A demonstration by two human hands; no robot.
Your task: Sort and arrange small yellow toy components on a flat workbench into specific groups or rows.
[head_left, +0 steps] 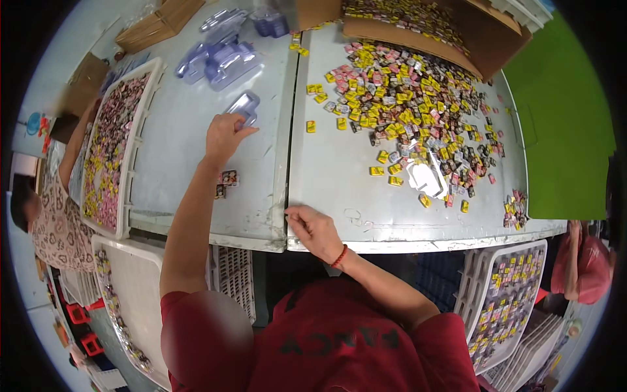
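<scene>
My left hand (224,135) reaches far out over the grey table (196,163) and grips the edge of a clear plastic blister tray (245,106). Two small colourful packets (226,181) lie by my left wrist. My right hand (313,228) rests near the table's front edge at the seam between two tabletops, fingers curled, holding nothing that I can see. A broad pile of small yellow, pink and dark packets (405,104) spreads across the right tabletop, with a clear blister piece (426,178) lying at its near edge.
More clear blister trays (219,59) are heaped at the back. A white crate of packets (111,150) stands at the left beside another person (55,222). A cardboard box (424,26) with packets is at the back right. White crates (503,294) sit below the table edge.
</scene>
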